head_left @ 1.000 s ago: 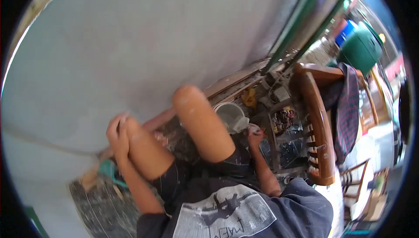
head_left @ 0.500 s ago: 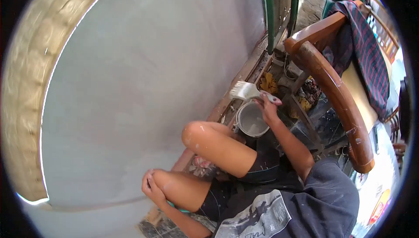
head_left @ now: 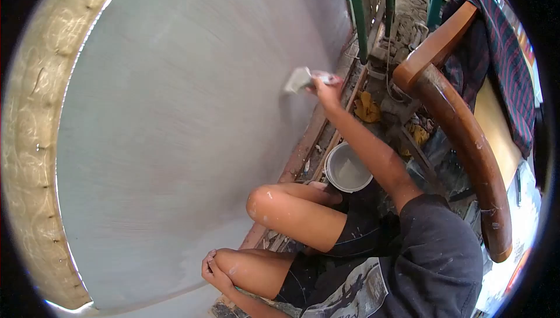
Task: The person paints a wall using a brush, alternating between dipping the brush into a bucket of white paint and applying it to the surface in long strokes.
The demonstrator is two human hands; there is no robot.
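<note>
My right hand [head_left: 328,91] is closed around the handle of a wide paintbrush [head_left: 300,79]. The brush head, slightly blurred, is at the pale grey wall panel [head_left: 175,114]; whether the bristles touch it is hard to tell. Below my right forearm stands a white bucket [head_left: 328,172] with greyish liquid inside. My left hand [head_left: 216,271] lies over my bent left knee, fingers draped across it and holding no object.
A wooden chair [head_left: 466,134] with a striped cloth [head_left: 504,61] on it stands at the right. Green posts [head_left: 354,15] rise at the panel's far edge. Yellow cloth [head_left: 366,108] and rubble lie beside the bucket. Patterned golden material [head_left: 29,143] borders the panel's left side.
My right hand has carried the paintbrush from above the bucket up and left to the wall panel. My left hand stays on the knee. The whole view has shifted slightly.
</note>
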